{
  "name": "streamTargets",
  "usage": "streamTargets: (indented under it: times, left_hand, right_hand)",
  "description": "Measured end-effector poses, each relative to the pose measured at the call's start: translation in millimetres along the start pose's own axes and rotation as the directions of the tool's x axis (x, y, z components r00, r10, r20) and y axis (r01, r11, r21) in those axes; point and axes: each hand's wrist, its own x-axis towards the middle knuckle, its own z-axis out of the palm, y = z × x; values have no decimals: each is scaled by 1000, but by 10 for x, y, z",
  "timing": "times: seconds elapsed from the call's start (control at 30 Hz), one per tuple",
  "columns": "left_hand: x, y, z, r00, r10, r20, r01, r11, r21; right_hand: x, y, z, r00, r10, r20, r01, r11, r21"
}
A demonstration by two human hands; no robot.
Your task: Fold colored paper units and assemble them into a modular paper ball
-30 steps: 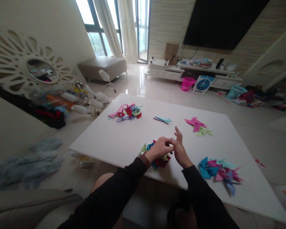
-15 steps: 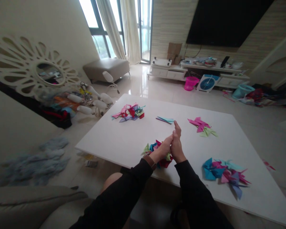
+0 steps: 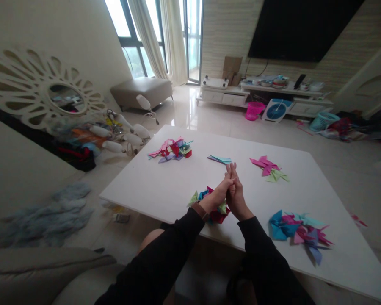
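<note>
Your left hand [image 3: 220, 194] and right hand [image 3: 236, 198] are pressed together above the near edge of the white tabletop [image 3: 158, 184], fingers pointing up and away from you. The grip of each hand is closed against the other; whether anything is held between the palms cannot be told. A brown strap [image 3: 200, 210] is on your left wrist, and both sleeves are black.

Beneath and behind your left hand lies the near pile of origami figures [image 3: 220, 217], in green, blue, pink and dark red, partly hidden by that hand. Just beyond your fingertips, narrow folded paper strips [image 3: 219, 159] in light blue and purple lie flat.

Three further groups are noted: a mixed-colour origami heap [image 3: 172, 151] at the far left, a pink and light green origami group [image 3: 266, 166] at the far right, and a blue, pink and purple origami cluster [image 3: 300, 234] at the near right, beside your right forearm.
</note>
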Motion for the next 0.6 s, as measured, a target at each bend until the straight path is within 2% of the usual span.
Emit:
streamTargets:
  times: [0.13, 0.2, 0.27, 0.4, 0.5, 0.6]
  left_hand:
    - [-179, 117, -4, 981, -176, 81, 189, 961, -204]
    - [-292, 195, -31, 951, -273, 145, 301, 922, -243]
    - [-397, 269, -90, 928, -323, 187, 362, 901, -240]
    - [-536, 377, -273, 947, -292, 136, 319, 910, -264]
    - [-585, 464, -403, 974, -224, 30, 224, 942, -248]
    - [-595, 565, -488, 986, -144, -85, 125, 973, -194]
  right_hand:
    - [-131, -10, -122, 983, 150, 108, -151, 988, 7]
    - [-186, -56, -137, 964, 205, 168, -209, 978, 4]
    - [-210, -91, -82, 949, 233, 212, -239, 971, 2]
    - [-189, -38, 193, 952, 169, 255, -171, 985, -15]
    - [-179, 33, 423, 954, 76, 291, -72, 997, -25]
    - [-208, 34, 555, 942, 16, 336, -9, 1000, -24]
